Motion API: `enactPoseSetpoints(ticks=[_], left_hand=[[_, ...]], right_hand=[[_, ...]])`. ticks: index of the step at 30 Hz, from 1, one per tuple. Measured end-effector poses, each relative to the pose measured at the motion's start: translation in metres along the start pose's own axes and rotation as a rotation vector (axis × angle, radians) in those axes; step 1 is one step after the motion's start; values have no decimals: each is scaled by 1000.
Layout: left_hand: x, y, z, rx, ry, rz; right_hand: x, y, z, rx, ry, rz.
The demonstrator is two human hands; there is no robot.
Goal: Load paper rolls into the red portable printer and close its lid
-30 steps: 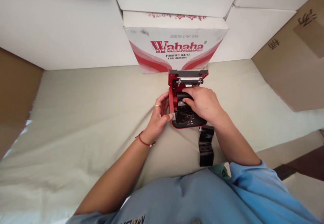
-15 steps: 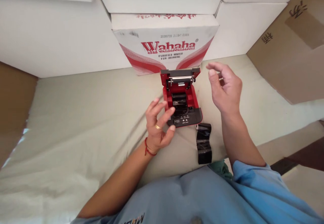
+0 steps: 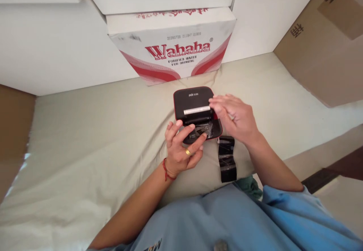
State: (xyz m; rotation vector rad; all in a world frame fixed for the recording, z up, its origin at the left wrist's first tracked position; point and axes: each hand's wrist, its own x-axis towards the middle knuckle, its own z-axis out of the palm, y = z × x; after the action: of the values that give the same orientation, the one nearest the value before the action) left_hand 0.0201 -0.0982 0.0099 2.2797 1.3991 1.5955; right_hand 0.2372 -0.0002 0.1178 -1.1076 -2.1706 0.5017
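A small red-and-black label printer (image 3: 193,100) stands on the cloth, its black lid tilted down over the roll bay. From under the lid a crinkled, shiny black film (image 3: 202,130) runs out over the front panel. My left hand (image 3: 184,147) lies at the front left with fingers spread, the index fingertip on the film. At the lid's right edge is my right hand (image 3: 238,119), its fingers stretched out and touching the lid. A loose wavy strip of black film (image 3: 227,164) lies on the cloth just right of the printer's front.
A Wahaha water carton (image 3: 181,50) stands behind the printer, with white boxes (image 3: 65,47) around it. A brown cardboard box (image 3: 326,62) is at the right, another brown surface (image 3: 14,130) at the left. Pale green cloth (image 3: 99,137) covers the surface.
The printer's lid has swung down from upright, hiding the roll bay. My right hand has moved left onto the lid's edge. My left index finger has come onto the film.
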Motion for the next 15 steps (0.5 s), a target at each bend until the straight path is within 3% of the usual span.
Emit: enactPoseSetpoints(ticks=[4,10,15], left_hand=[[8,5,-1,168,-11,61],[15,3,-6,136,11,137],[18,-9,-13,-70,32,-13]], right_hand=[[-23,-1,10,-23,9,-66],[-23,-25,9,-210,-62,2],[-25,-34,8,-357,-171,1]])
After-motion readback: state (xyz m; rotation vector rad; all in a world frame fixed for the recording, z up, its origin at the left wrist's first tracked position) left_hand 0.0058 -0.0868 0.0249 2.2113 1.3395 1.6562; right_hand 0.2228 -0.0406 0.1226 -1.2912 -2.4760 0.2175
